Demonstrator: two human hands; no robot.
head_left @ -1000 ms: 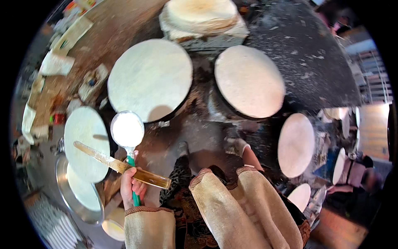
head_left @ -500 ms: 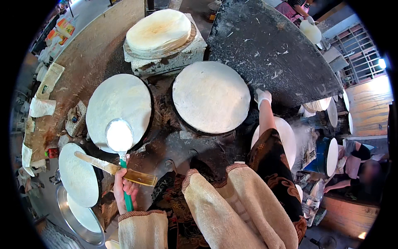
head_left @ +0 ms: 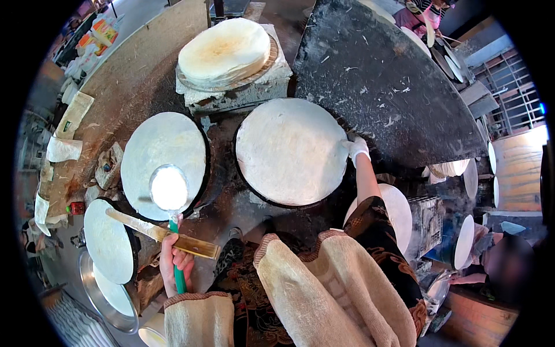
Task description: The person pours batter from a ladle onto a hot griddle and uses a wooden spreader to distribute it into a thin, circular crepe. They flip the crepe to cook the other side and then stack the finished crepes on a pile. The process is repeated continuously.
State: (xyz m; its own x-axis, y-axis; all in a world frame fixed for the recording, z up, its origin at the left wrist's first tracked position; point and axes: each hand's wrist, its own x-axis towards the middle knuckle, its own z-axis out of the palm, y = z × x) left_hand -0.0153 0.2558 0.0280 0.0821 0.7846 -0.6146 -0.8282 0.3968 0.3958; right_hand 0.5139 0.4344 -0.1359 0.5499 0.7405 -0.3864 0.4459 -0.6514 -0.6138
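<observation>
My left hand [head_left: 176,260] is closed on a green-handled ladle [head_left: 169,188] full of white batter and a long wooden spreader [head_left: 188,244] laid crosswise. Below the ladle's bowl sits the left round griddle [head_left: 162,139], coated white. My right hand [head_left: 356,148], in a white glove, touches the right rim of the middle white-covered griddle [head_left: 283,150]; its fingertips blend into the thin sheet, so I cannot tell whether they pinch it. More white-covered rounds are at lower left [head_left: 107,237] and right [head_left: 393,214], the latter partly behind my forearm.
A stack of flatbreads [head_left: 222,49] stands on a block at the back. A dark panel [head_left: 381,81] and a brown board [head_left: 104,81] curve around the griddles. A metal basin [head_left: 89,274] is at lower left. Co-workers [head_left: 419,17] work at upper right and lower right [head_left: 483,260].
My right arm has reached forward from low behind my sleeve, out beside the middle griddle and then left onto its rim. My left hand still holds both tools. The view has shifted.
</observation>
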